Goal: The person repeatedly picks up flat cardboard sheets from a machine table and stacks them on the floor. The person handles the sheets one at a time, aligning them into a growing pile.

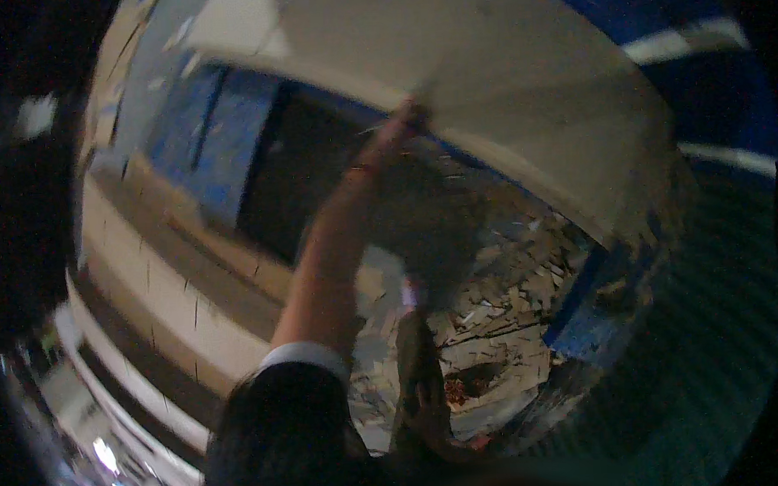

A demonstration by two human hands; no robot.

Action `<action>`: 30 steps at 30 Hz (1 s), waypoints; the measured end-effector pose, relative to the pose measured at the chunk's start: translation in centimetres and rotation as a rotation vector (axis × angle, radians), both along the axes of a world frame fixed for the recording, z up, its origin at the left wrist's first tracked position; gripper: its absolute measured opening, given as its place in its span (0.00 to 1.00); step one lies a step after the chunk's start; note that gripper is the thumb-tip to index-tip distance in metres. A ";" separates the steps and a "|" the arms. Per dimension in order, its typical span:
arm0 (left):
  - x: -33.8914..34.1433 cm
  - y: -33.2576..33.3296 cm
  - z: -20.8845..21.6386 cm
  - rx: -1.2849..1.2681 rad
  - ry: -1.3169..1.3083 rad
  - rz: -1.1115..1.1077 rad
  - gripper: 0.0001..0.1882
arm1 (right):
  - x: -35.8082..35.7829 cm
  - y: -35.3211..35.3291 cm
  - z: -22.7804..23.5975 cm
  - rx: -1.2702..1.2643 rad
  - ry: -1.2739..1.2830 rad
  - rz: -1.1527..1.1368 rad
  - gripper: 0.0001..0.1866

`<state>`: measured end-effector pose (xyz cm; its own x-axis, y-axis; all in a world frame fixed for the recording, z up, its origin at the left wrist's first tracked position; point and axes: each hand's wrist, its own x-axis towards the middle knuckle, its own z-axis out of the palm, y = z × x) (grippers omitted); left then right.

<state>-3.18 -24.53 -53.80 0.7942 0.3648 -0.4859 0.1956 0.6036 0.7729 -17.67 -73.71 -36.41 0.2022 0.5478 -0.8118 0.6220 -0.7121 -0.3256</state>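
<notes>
Right hand: down low, the nearer of the two, this hand lies against a brown-clad leg; it's too dim for me to say how the fingers are set.
Left hand: reached well out, this hand meets the near edge of a big tan panel; it is blurred, so I can't tell whether it grips or only touches. The two hands are well apart.
Reaching arm: dark sleeve with a white cuff, bare forearm beyond.
Foot: a pale, pinkish foot shows at the leg's end.
Litter: flat tan scraps lie thick below the panel, with a small patch of reddish bits nearer the leg.
Tan panel: broad and flat, across the top of the view, above the scraps.
Blue parts: a blue upright stands under the panel's right end.
Left side: long tan layers run in bands.
Right side: a dark green ribbed surface.
Far off: bright lights at lower left.
</notes>
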 end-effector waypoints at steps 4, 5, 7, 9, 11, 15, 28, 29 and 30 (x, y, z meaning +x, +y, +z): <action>-7.7 -9.8 0.1 0.258 0.070 0.116 0.30 | -1.0 -1.9 -2.6 0.093 0.102 -0.052 0.45; -10.3 -12.6 0.0 0.298 0.096 0.131 0.28 | -1.2 -2.1 -2.9 0.056 0.132 -0.052 0.45; -17.3 -18.8 0.2 0.141 0.388 0.170 0.27 | -1.2 -1.7 -3.3 -0.007 0.177 -0.080 0.45; -26.7 -25.6 1.3 -0.035 0.594 0.429 0.26 | -1.2 -0.7 -3.3 -0.009 0.258 -0.108 0.45; -37.4 -32.9 3.8 -0.121 0.855 0.651 0.24 | -1.3 0.7 -2.8 -0.238 0.232 0.026 0.45; -56.0 -46.2 10.1 -0.484 0.956 1.251 0.16 | -2.4 3.1 -1.5 -0.324 0.033 0.425 0.42; -83.8 -62.2 13.2 -0.768 0.313 2.648 0.50 | -37.5 20.0 -1.4 -0.113 0.624 0.573 0.35; -84.8 -61.5 12.7 -0.756 0.070 2.697 0.50 | -42.1 20.2 -1.3 -0.162 0.656 0.567 0.35; -85.2 -60.7 12.3 -0.746 -0.091 2.788 0.50 | -46.2 20.2 -1.4 -0.256 0.680 0.531 0.36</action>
